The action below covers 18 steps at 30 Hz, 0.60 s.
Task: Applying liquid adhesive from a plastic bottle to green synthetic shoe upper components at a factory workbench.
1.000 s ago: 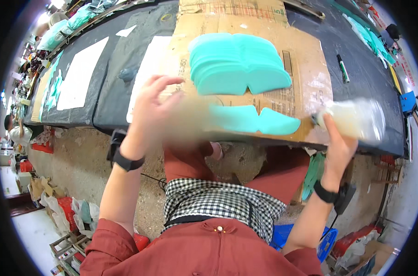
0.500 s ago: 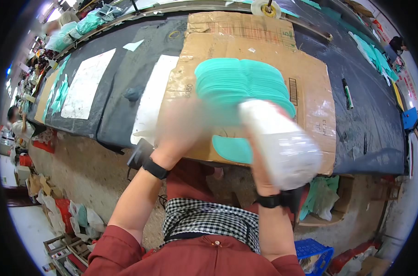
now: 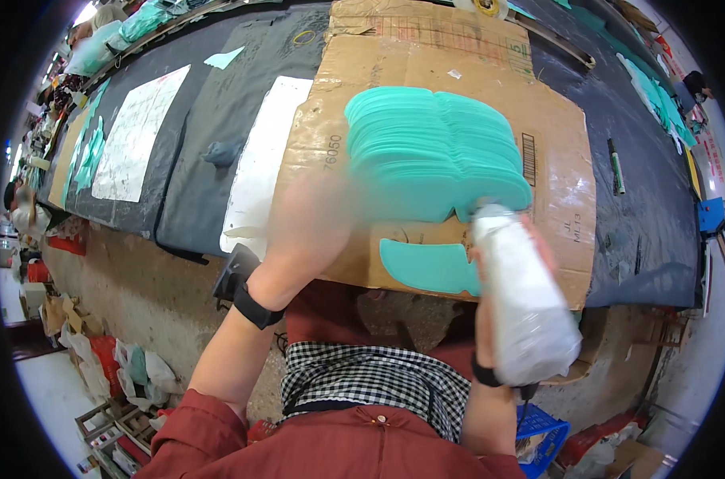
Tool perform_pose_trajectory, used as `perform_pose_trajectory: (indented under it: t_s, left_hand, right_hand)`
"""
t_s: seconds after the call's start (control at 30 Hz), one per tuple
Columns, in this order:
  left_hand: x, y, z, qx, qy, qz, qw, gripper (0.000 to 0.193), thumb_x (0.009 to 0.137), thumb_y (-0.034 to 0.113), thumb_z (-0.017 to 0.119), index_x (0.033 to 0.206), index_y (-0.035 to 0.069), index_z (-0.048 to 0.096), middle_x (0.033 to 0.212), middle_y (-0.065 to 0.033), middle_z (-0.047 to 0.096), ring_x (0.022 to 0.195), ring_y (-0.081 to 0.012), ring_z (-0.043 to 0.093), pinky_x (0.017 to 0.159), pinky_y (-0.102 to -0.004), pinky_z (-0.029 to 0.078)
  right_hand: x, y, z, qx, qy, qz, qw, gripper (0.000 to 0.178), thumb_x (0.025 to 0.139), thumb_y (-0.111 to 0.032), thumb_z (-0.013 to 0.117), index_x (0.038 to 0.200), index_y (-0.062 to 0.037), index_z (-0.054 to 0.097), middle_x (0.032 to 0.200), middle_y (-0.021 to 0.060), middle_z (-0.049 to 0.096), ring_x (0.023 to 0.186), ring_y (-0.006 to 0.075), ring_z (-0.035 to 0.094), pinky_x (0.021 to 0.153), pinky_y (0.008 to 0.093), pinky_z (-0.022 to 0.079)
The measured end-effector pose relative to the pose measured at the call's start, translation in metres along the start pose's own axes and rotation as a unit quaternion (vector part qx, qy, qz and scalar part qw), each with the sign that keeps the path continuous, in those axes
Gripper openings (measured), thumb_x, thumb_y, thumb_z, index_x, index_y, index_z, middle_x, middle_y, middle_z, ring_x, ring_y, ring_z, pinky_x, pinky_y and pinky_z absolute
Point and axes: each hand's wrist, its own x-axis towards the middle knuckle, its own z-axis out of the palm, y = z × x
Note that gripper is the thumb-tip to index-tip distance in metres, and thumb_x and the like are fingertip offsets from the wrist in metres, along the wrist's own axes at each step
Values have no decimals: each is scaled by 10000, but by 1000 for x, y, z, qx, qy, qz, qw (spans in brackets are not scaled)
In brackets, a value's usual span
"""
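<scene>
A fanned row of thin teal pieces (image 3: 430, 140) overlaps on a flat brown cardboard sheet (image 3: 562, 231). My left hand (image 3: 314, 219) is at the near left of the fan, its fingers too smeared by motion to read. My right hand (image 3: 538, 243) is wrapped round a white, bottle-shaped thing in clear plastic (image 3: 530, 295). That thing's narrow end points away from me, beside the fan's near right corner; its exact kind does not show. A separate teal piece (image 3: 426, 265) lies at the cardboard's near edge, its right end beside my right hand.
A dark-covered table (image 3: 650, 239) bears the cardboard. White sheets (image 3: 143, 136) lie to the left, near a dark lump (image 3: 223, 153). A marker pen (image 3: 616, 168) lies at the right, and a tape roll (image 3: 488, 6) is at the far edge. Below right stands a blue crate (image 3: 542, 439).
My right hand has shifted right and a little nearer with the white thing, uncovering more of the separate teal piece. My left hand stays by the fan, blurred in both frames. The view has shifted slightly.
</scene>
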Motion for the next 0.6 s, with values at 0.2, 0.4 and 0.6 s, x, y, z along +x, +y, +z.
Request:
perform_pose_trajectory:
  t_s: [0.2,0.4,0.6]
  left_hand:
    - [0,12,-20,-93,16,-24,995,178,931,16,628,1091,29,706,998,-99,671,923,-258,625,818,-353,508]
    - [-11,10,-17,3,55,3,998,148,888,-16,613,1019,10,677,976,-97,649,968,-270,592,840,-364,494]
    - [-12,14,-10,-27,47,2,999,177,859,70,672,1032,40,691,982,-104,634,955,-300,575,834,-373,469]
  right_hand:
    - [-18,17,64,-148,-73,-338,927,379,832,-57,759,1205,-21,699,1253,210,709,1172,389,696,994,420,578]
    - [-16,-6,85,-140,-142,-331,922,411,816,-62,764,1220,-37,695,1262,211,703,1187,400,686,986,434,579]
    - [-9,-3,82,-131,-189,-321,919,435,812,-52,758,1241,-40,690,1276,214,695,1224,381,668,1009,436,568]
